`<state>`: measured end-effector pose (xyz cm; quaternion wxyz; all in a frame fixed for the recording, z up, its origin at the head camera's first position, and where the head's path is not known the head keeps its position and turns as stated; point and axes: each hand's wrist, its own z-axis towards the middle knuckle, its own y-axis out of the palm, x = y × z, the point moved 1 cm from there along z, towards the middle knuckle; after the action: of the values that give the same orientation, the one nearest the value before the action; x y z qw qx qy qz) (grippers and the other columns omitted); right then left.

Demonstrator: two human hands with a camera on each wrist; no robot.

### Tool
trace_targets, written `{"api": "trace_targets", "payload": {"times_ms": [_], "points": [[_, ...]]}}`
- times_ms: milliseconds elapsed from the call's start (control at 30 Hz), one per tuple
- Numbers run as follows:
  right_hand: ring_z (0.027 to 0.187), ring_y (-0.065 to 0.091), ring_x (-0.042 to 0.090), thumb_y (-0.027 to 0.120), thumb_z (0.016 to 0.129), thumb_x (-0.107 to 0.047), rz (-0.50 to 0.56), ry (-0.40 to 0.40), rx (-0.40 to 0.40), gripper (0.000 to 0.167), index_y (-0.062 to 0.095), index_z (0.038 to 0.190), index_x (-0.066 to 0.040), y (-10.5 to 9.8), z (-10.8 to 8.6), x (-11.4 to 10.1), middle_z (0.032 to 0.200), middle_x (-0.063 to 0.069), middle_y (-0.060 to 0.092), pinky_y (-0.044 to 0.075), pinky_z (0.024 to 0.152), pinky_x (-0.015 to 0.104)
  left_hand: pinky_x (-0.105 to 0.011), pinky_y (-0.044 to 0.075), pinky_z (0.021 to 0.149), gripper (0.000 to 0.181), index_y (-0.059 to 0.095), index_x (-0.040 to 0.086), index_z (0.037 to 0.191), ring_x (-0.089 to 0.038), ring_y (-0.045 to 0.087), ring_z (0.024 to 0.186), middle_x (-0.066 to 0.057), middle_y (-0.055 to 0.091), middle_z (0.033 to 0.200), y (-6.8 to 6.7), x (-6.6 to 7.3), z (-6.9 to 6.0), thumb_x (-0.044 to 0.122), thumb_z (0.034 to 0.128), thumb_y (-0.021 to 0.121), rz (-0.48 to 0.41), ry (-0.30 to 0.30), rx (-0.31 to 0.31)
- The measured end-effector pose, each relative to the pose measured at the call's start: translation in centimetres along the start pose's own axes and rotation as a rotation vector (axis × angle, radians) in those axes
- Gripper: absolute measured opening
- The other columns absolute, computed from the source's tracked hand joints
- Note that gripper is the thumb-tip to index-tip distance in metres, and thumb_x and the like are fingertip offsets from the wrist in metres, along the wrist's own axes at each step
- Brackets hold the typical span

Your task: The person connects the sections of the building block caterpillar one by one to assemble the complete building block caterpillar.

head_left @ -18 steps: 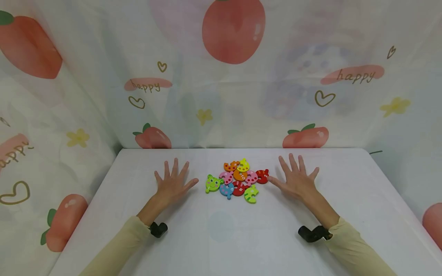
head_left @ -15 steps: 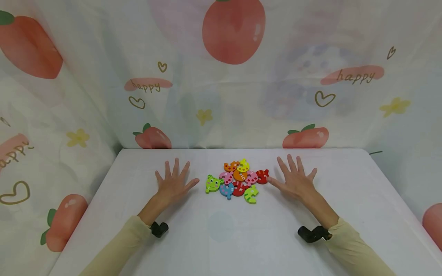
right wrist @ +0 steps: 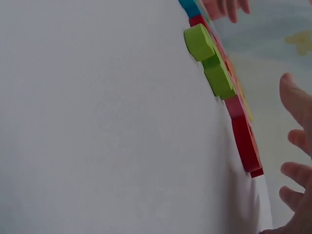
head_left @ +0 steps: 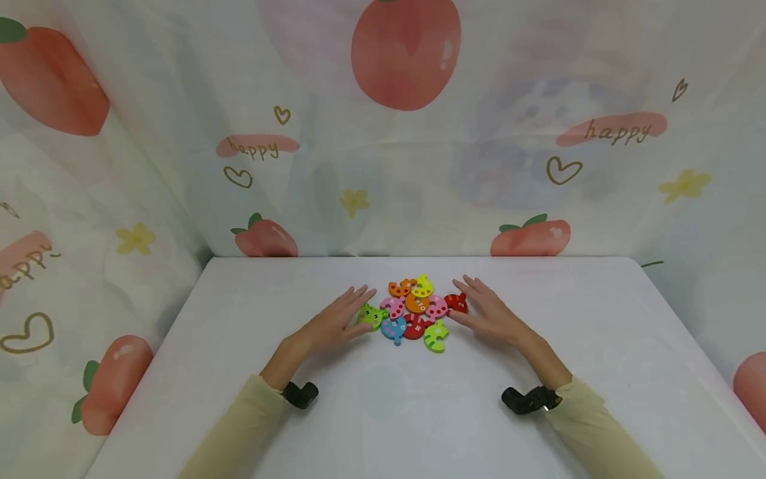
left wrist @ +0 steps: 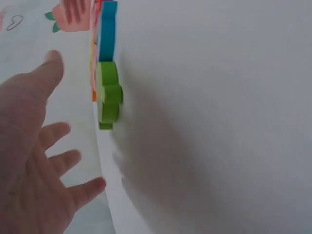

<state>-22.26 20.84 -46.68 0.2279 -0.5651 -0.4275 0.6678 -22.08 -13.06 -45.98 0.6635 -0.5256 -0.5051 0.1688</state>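
Note:
Flat, colourful puzzle pieces lie in a cluster on the white table. At its left end is a green piece with an animal face (head_left: 372, 318), beside a blue piece (head_left: 391, 330). My left hand (head_left: 332, 324) hovers at the green face, fingers extended and thumb apart; the left wrist view shows a gap between that hand and the green piece (left wrist: 108, 92). At the right end my right hand (head_left: 497, 318) spreads its fingers and thumb around the red striped piece (head_left: 457, 303), holding nothing. Orange (head_left: 417, 304), pink (head_left: 437, 307) and yellow (head_left: 422, 287) pieces lie between.
A green striped piece (head_left: 436, 338) lies at the cluster's near side, by a red numbered piece (head_left: 414, 327). Behind the white table (head_left: 383, 426) hangs a fruit-patterned curtain (head_left: 407, 179). Each wrist bears a black camera, such as the left one (head_left: 301, 395).
Both hands have moved inward from either side to the ends of the cluster, turning from palm-down spread to facing each other. The pieces look unmoved.

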Motion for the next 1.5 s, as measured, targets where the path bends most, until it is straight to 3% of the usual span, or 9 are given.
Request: {"api": "trace_targets", "payload": {"times_ms": [167, 367, 500, 633, 800, 1100, 1233, 1333, 1500], "points": [[0.149, 0.012, 0.042, 0.063, 0.091, -0.041, 0.152, 0.025, 0.011, 0.074, 0.032, 0.152, -0.013, 1.3, 0.7, 0.4, 0.16, 0.018, 0.024, 0.009, 0.116, 0.069, -0.05, 0.024, 0.121, 0.05, 0.045, 0.024, 0.146, -0.024, 0.019, 0.151, 0.001, 0.034, 0.158, 1.3, 0.3, 0.5, 0.034, 0.0977, 0.057, -0.034, 0.005, -0.032], [0.147, 0.023, 0.039, 0.063, 0.093, -0.021, 0.191, -0.014, 0.03, 0.055, 0.046, 0.144, -0.011, 2.4, 0.6, 0.8, 0.156, 0.018, 0.034, 0.009, 0.119, 0.062, -0.046, 0.039, 0.112, 0.038, 0.061, 0.022, 0.133, -0.024, 0.042, 0.139, 0.0, 0.052, 0.145, 1.2, 0.6, 0.5, 0.017, 0.0955, 0.056, 0.14, 0.016, -0.018], [0.145, 0.03, 0.039, 0.062, 0.092, -0.015, 0.173, -0.053, 0.078, 0.045, 0.056, 0.136, -0.009, 2.7, 0.6, 0.8, 0.152, 0.018, 0.041, 0.01, 0.12, 0.062, -0.045, 0.046, 0.105, 0.04, 0.063, 0.022, 0.13, -0.024, 0.049, 0.131, -0.001, 0.055, 0.141, 0.4, 1.1, 0.5, 0.013, 0.0913, 0.058, 0.217, -0.05, 0.012], [0.144, 0.032, 0.037, 0.062, 0.092, -0.015, 0.183, -0.055, 0.09, 0.044, 0.057, 0.135, -0.009, 3.1, 0.8, 0.7, 0.15, 0.016, 0.043, 0.01, 0.12, 0.061, -0.048, 0.044, 0.107, 0.041, 0.061, 0.017, 0.132, -0.024, 0.044, 0.138, 0.002, 0.049, 0.148, 0.3, 1.4, 0.3, 0.011, 0.0913, 0.059, 0.158, -0.126, -0.008], [0.142, 0.036, 0.037, 0.064, 0.091, -0.015, 0.172, -0.051, 0.113, 0.045, 0.057, 0.135, -0.01, 3.1, 0.7, 0.7, 0.147, 0.015, 0.048, 0.014, 0.12, 0.06, -0.052, 0.044, 0.107, 0.044, 0.055, 0.01, 0.137, -0.025, 0.041, 0.141, 0.001, 0.042, 0.153, 0.8, 1.8, -0.1, 0.01, 0.0934, 0.056, 0.077, -0.135, -0.018], [0.131, 0.049, 0.033, 0.069, 0.09, -0.017, 0.229, -0.02, 0.273, 0.045, 0.058, 0.133, -0.01, 3.0, -0.4, 1.4, 0.139, 0.015, 0.055, 0.044, 0.106, 0.053, -0.051, 0.04, 0.111, 0.046, 0.05, 0.012, 0.142, -0.025, 0.039, 0.141, 0.0, 0.04, 0.155, 1.1, 1.7, -0.3, 0.018, 0.0971, 0.058, 0.061, -0.119, -0.028], [0.126, 0.054, 0.029, 0.07, 0.089, -0.017, 0.261, -0.059, 0.352, 0.044, 0.059, 0.132, -0.011, 3.0, -0.6, 1.0, 0.136, 0.012, 0.058, 0.048, 0.101, 0.048, -0.051, 0.039, 0.111, 0.048, 0.049, 0.01, 0.142, -0.026, 0.039, 0.141, -0.001, 0.039, 0.155, 1.0, 1.6, -0.6, 0.019, 0.0958, 0.061, 0.05, -0.101, -0.033], [0.124, 0.055, 0.027, 0.071, 0.088, -0.015, 0.272, -0.118, 0.386, 0.044, 0.06, 0.13, -0.011, 2.9, -0.7, -0.4, 0.134, 0.011, 0.059, 0.051, 0.098, 0.047, -0.048, 0.04, 0.111, 0.05, 0.05, 0.012, 0.142, -0.025, 0.042, 0.139, 0.0, 0.041, 0.153, 1.1, 1.3, -0.8, 0.022, 0.0946, 0.063, 0.067, -0.094, -0.014], [0.123, 0.056, 0.028, 0.074, 0.085, -0.014, 0.247, -0.305, 0.339, 0.043, 0.063, 0.125, -0.009, 4.1, -0.9, -5.0, 0.131, 0.012, 0.062, 0.054, 0.094, 0.044, -0.045, 0.043, 0.109, 0.053, 0.054, 0.014, 0.139, -0.024, 0.045, 0.135, 0.0, 0.046, 0.15, 1.4, 0.8, -1.0, 0.029, 0.0904, 0.068, 0.055, -0.092, 0.028]]}}
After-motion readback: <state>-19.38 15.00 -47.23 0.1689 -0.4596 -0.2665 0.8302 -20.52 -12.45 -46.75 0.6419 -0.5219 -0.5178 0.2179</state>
